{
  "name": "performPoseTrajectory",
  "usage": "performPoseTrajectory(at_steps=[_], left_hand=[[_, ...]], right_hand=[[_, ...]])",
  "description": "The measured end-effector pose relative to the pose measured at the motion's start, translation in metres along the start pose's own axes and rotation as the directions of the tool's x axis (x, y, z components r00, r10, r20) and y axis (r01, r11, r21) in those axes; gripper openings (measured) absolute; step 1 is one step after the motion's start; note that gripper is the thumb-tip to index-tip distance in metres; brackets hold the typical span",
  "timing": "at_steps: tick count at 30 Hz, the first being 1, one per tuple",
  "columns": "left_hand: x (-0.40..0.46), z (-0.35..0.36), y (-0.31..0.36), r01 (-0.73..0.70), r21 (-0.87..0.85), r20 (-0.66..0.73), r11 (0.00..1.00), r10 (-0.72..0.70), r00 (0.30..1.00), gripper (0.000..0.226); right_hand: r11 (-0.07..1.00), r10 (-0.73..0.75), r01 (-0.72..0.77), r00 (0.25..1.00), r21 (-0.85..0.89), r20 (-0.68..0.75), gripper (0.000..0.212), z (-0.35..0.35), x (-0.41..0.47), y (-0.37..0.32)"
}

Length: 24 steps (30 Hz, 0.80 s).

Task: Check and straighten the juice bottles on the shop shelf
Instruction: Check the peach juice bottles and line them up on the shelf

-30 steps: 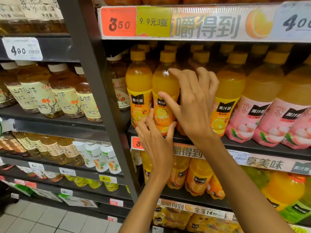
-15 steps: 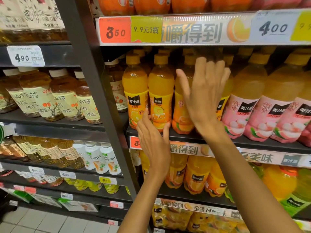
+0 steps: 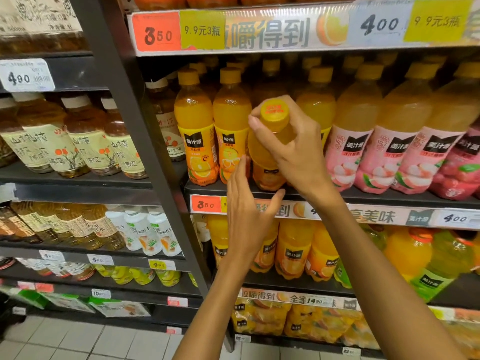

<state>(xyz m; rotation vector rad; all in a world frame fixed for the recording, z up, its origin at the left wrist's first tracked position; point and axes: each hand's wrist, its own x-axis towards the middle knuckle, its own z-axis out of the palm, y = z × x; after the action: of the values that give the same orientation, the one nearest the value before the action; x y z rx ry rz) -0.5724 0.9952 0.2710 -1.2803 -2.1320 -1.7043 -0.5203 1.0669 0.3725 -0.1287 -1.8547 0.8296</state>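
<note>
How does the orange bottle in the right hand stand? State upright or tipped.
Tipped. The orange bottle leans toward the camera, its cap top facing out, base at the shelf edge, held by the right hand.

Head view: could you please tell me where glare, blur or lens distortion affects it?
Head view: glare streaks the glossy upper price strip; wide-angle distortion bows the shelf upright and tilts the pink-labelled bottles at right; edges are softly blurred, while the tilted orange bottle under the right hand is fairly sharp.

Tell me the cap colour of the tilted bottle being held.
Yellow, with red print on top: the tilted orange juice bottle's cap, seen in the head view.
</note>
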Motion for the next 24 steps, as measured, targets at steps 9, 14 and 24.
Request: performPoseTrajectory(at_steps=[9, 14, 24], left_hand=[[-0.026, -0.022, 0.021, 0.029, -0.052, 0.052, 0.998, -0.026, 0.998, 0.077], [-0.061, -0.04, 0.035, 0.375, -0.363, 0.419, 0.853, -0.21, 0.884, 0.054], [-0.077, -0.055, 0.041, 0.591, -0.407, 0.597, 0.696, -0.287, 0.749, 0.062]], right_hand=[[0.871, 0.288, -0.267, 0.957, 0.412, 0.01, 0.021, -0.028, -0.007, -0.029], [0.634, 0.398, -0.555, 0.831, 0.538, 0.388, 0.026, -0.035, -0.022, -0.003], [0.552, 0.589, -0.656, 0.744, 0.515, 0.316, 0.025, -0.029, -0.046, 0.002]])
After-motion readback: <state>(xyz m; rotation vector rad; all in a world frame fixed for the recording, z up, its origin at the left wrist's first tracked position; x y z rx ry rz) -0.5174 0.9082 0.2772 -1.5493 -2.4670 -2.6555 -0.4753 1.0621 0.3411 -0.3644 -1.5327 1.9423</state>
